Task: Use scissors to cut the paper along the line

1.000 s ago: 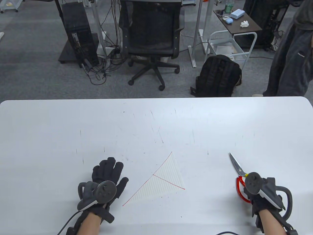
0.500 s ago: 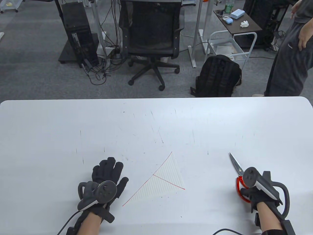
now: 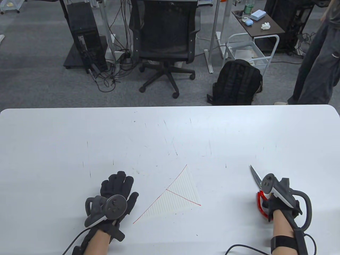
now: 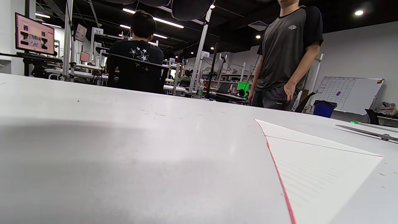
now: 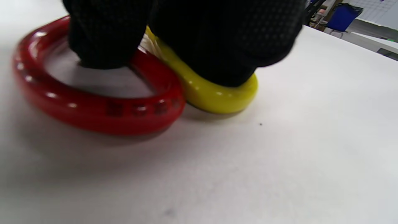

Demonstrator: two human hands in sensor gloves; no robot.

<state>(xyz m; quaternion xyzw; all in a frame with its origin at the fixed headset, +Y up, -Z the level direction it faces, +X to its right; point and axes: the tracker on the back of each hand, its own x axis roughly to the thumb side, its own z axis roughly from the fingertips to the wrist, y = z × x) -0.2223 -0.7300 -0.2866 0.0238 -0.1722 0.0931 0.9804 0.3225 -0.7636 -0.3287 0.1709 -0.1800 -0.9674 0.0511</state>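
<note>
A triangular lined paper (image 3: 183,195) with red lines lies flat on the white table (image 3: 170,127), near the front middle. It also shows in the left wrist view (image 4: 314,171). My left hand (image 3: 118,184) rests flat on the table, fingers spread, just left of the paper and not touching it. The scissors (image 3: 256,176) lie on the table at the right, blades closed and pointing away. My right hand (image 3: 267,204) is on their handles. In the right wrist view one finger sits inside the red loop (image 5: 93,107) and another covers the yellow loop (image 5: 217,96).
The table's far edge runs across the middle of the table view. Beyond it stand an office chair (image 3: 164,39), a black backpack (image 3: 237,82) and a standing person (image 3: 316,66). The scissor blades show at the right of the left wrist view (image 4: 367,133).
My right hand has rolled at the wrist and slid slightly forward over the scissor handles, fingers settling into the loops. The scissors barely shifted. My left hand and the paper have not moved.
</note>
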